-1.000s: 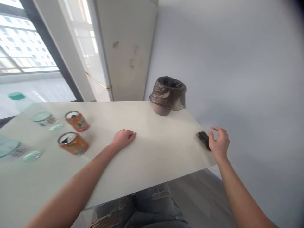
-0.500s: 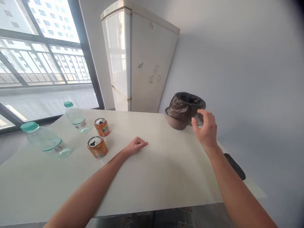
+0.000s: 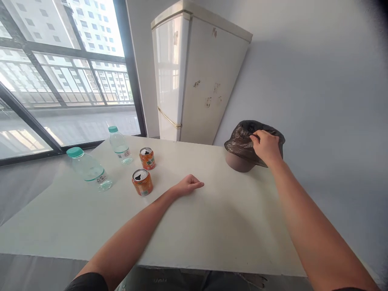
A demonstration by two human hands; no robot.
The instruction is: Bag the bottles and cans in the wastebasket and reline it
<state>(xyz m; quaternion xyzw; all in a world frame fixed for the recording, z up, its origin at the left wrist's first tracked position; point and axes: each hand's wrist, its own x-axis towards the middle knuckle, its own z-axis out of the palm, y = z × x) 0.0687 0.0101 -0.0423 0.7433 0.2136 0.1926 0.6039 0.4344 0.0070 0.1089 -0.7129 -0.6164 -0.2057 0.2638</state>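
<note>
My left hand (image 3: 188, 185) rests on the white table as a loose fist, thumb pointing right, with nothing visible in it. On the right stands a small brownish bin (image 3: 239, 163) lined with a thin black plastic bag (image 3: 239, 142), its edge folded down over the outside. My right hand (image 3: 266, 146) is at the bag's opening, thumb and fingers pinched on the plastic; some fingertips are hidden. Nearest to my left hand is an orange drink can (image 3: 142, 184), its top opened. A second orange can (image 3: 147, 159) stands behind it.
Two clear plastic bottles with green caps, a nearer bottle (image 3: 89, 169) and a farther bottle (image 3: 119, 145), are at the left of the table (image 3: 212, 230). A white fridge (image 3: 209, 76) stands behind the table. A wall (image 3: 318, 101) runs along the right, a window (image 3: 75, 72) at left.
My right hand has moved from in front of the bin up to the bag's opening, and its fingers have closed. My left hand stays put. The view has swung left.
</note>
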